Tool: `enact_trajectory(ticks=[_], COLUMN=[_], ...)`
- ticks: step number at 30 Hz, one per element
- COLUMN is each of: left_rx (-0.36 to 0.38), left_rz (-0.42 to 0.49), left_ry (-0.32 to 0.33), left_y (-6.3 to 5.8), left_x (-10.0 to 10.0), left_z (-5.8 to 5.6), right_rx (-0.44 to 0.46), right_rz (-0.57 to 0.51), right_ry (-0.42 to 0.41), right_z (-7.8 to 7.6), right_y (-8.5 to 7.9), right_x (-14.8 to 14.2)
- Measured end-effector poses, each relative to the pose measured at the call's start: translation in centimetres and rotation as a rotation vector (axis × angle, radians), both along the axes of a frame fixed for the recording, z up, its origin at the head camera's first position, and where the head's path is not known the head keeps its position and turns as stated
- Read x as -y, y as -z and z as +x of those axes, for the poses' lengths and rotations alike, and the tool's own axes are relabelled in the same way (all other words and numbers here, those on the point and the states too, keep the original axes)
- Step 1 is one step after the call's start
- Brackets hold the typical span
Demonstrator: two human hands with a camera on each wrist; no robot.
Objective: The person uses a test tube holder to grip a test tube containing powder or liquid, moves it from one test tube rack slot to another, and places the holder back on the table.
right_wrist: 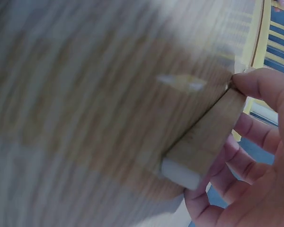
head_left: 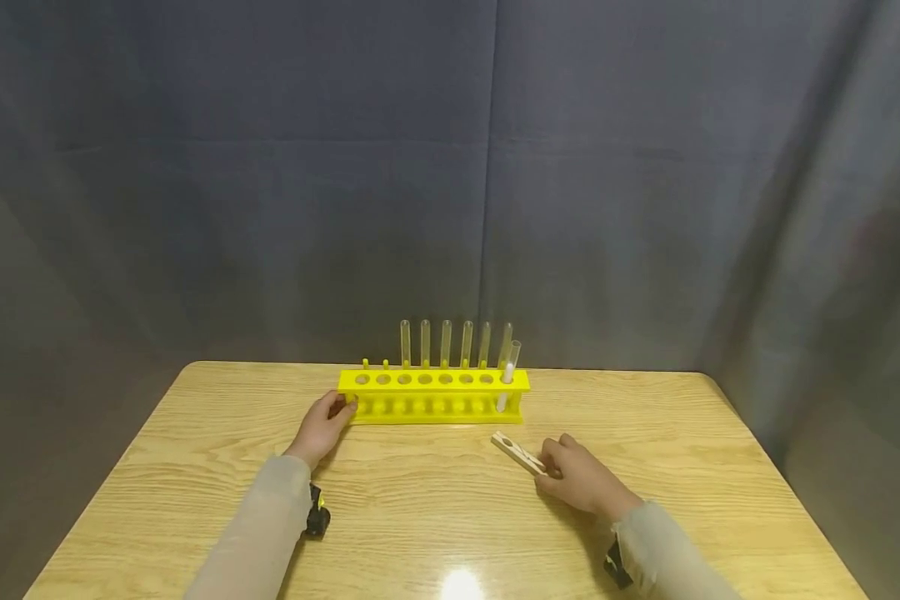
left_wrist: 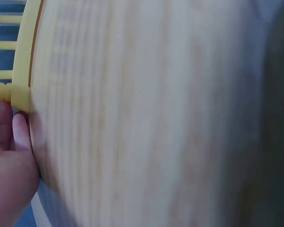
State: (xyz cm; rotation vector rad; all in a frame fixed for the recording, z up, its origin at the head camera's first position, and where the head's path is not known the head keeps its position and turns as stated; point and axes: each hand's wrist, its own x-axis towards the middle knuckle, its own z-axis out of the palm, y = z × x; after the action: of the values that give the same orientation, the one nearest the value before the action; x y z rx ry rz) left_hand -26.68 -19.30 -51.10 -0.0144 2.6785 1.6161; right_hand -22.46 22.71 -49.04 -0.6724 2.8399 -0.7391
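Observation:
A yellow test tube rack (head_left: 435, 419) stands toward the back of the table. My left hand (head_left: 322, 429) grips its left end, with the fingers around the end post (left_wrist: 1, 91) in the left wrist view. A test tube with white contents (head_left: 509, 372) leans slightly in the rightmost hole. To the right and in front of the rack, my right hand (head_left: 581, 479) pinches a wooden test tube holder (head_left: 516, 452) between thumb and fingers. Its blunt near end (right_wrist: 181, 173) shows in the right wrist view, low over the table.
Several clear test tubes (head_left: 446, 343) sit upside down on pegs along the rack's back. Two bare pegs (head_left: 376, 363) are at its left. The wooden table (head_left: 412, 508) has a dark curtain (head_left: 345, 208) behind it.

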Motion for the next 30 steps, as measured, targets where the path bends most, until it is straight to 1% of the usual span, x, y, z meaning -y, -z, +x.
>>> enact_trajectory(ticks=[4,8,10,15,20,26,30], left_rx=[0.007,-0.029,-0.034,-0.029,-0.037,-0.043,-0.029], left_rz=[0.004,0.003,0.004,0.002,-0.004,-0.001,0.013], left_ry=[-0.019,-0.033,-0.042,-0.07,-0.081,-0.075,-0.083], left_y=[0.3,0.6,0.7,0.9,1.1,1.1,1.1], left_x=[0.2,0.0,0.0,0.0,0.0,-0.1,-0.1], left_z=[-0.1,-0.4,-0.4,-0.3,-0.3,-0.4,-0.5], right_rx=[-0.029,-0.059,-0.067,-0.078,-0.102,-0.17,-0.207], right_rz=[0.007,-0.005,-0.013,-0.003,-0.015,-0.031,-0.035], right_ry=[0.066,0.129,0.154,0.183,0.196,0.219,0.238], right_z=[0.4,0.8,1.0,1.2,1.4,1.4,1.3], right_y=[0.1,0.0,0.0,0.2,0.5,0.5,0.3], right_x=[0.5,1.1,1.4,1.9,1.9,2.0,2.3])
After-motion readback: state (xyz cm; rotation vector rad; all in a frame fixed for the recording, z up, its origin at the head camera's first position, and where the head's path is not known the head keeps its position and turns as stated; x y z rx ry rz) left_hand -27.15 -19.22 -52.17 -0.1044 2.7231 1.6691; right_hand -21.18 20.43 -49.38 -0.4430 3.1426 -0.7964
